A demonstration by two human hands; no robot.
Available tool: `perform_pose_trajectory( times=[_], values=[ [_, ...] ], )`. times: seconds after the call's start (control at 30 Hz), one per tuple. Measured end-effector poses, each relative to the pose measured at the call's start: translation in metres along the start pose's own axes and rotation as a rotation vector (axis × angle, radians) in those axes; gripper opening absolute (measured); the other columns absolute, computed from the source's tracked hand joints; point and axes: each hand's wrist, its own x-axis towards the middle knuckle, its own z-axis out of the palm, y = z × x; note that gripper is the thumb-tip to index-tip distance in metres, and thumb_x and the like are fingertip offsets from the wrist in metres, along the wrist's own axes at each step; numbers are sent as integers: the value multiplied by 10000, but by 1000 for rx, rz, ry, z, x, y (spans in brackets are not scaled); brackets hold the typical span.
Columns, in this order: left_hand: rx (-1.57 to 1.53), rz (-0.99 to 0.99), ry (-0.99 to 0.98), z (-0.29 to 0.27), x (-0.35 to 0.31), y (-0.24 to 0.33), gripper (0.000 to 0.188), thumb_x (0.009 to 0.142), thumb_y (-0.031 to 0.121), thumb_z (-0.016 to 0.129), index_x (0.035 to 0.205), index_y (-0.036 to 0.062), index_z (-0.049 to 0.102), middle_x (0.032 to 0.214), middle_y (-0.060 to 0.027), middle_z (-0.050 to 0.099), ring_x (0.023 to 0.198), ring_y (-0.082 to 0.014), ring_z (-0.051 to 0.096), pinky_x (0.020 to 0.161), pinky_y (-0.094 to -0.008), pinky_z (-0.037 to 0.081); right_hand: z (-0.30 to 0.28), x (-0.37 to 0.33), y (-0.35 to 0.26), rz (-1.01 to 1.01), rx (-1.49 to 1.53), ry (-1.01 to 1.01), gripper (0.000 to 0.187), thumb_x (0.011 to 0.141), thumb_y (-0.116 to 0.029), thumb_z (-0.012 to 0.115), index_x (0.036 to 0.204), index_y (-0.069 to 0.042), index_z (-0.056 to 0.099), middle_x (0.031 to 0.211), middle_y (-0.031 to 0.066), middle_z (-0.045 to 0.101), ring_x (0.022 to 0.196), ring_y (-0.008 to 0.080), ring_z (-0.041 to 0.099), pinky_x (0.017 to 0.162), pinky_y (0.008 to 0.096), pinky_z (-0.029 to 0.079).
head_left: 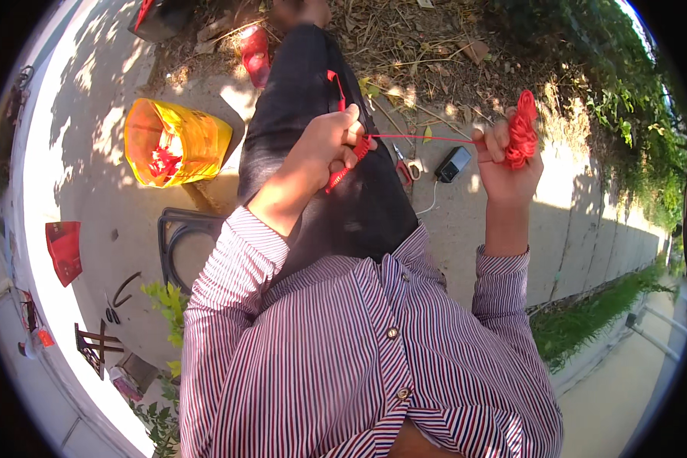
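My left hand (320, 153) is closed over my dark trousered leg, gripping a flat red strip (334, 182). One end of the strip sticks out above the fingers and the other below. Red cord appears wound round it beside the fingertips, partly hidden by the hand. A single red cord (427, 138) runs taut from there to my right hand (505, 172), which is raised to the right, palm side showing. Its fingers are closed on a looped bundle of red cord (521, 130).
Red-handled scissors (414, 169) and a small black device (453, 164) with a white cable lie right of my leg. A yellow container (217, 141) holding red scraps stands to the left, near a dark frame (164, 240). A red bottle-like object (255, 57) lies beyond; dry leaves cover the far ground.
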Motion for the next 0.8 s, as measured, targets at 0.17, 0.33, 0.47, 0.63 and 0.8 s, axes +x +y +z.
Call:
perform_pose_trajectory(
  times=[0.17,0.33,0.47,0.63,0.8],
  values=[
    [-148,-155,-30,-16,2,2,456,1016,461,352,761,96,449,841,-248,662,376,-75,366,351,-217,253,24,-91,-12,271,-356,269,348,982,-275,503,1249,-51,507,973,71,633,739,196,604,849,461,458],
    [-37,27,41,-2,0,-11,336,989,360,492,813,73,484,797,-174,649,417,-67,404,374,-213,289,-29,-83,-48,-73,-98,73,350,959,-301,563,1215,-64,532,1020,72,631,908,209,642,866,438,465],
    [720,703,211,9,-25,-22,238,854,218,694,959,20,614,984,-136,623,731,-173,567,687,-280,465,7,-63,15,76,-105,242,309,948,-209,591,1198,-30,557,1080,85,633,1002,202,608,923,425,495],
    [782,991,26,37,-68,-22,346,780,106,750,1087,5,625,1149,-124,606,1012,-245,589,912,-348,461,50,-57,88,518,-289,35,431,946,-282,601,1249,16,528,996,69,654,860,136,620,786,271,507],
    [391,905,38,-3,-49,2,315,799,-80,614,1096,26,619,1038,-61,606,1013,-164,583,899,-300,465,45,-13,83,532,-514,-98,279,933,-212,596,1111,-3,642,792,-8,584,625,27,443,551,165,348]
  ],
)
